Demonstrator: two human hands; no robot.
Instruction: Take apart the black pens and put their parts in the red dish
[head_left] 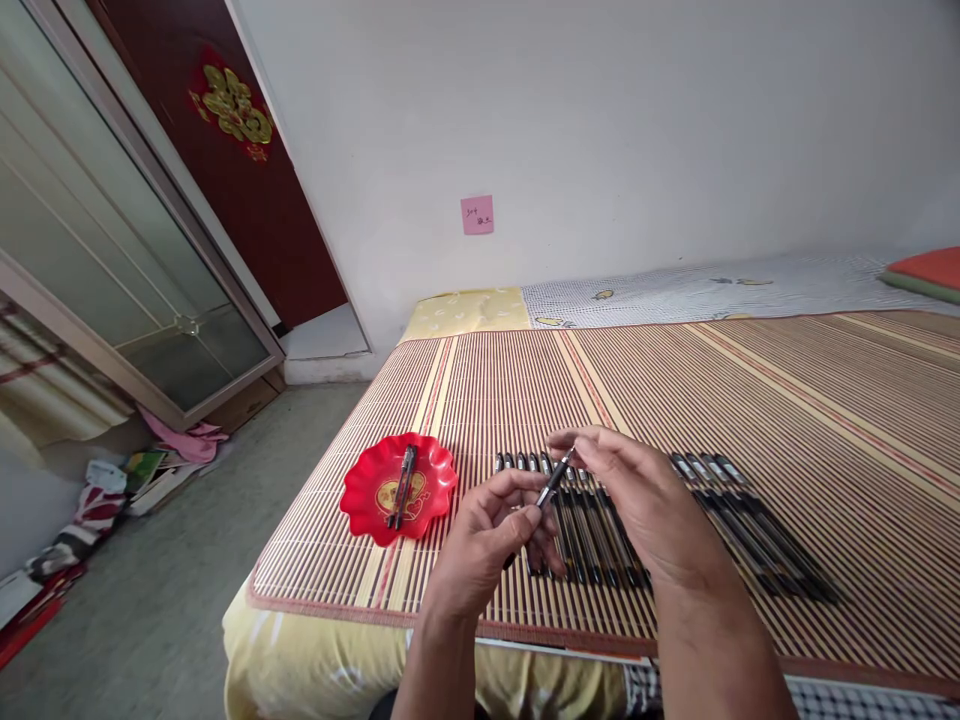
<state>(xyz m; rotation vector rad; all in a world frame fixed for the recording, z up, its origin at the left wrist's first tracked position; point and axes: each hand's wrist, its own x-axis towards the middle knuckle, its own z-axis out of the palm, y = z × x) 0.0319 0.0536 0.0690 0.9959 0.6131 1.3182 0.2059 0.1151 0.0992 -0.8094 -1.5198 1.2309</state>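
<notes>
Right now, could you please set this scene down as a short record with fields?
Left hand: grips a slim black pen
Right hand: fingertips at that pen's far end, grip unclear
Row: long black pens side by side, partly hidden by the right hand and forearm
Container: shallow red scalloped dish, left of the row, holding dark slender pens
Surface: brown-and-cream striped mat
White wall: pink square paper note

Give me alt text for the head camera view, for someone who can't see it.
A person's left hand holds a black pen above a striped mat on a bed, with the right hand at the pen's far end. More pens lie lined up; a red scalloped plate at left holds others.
</notes>
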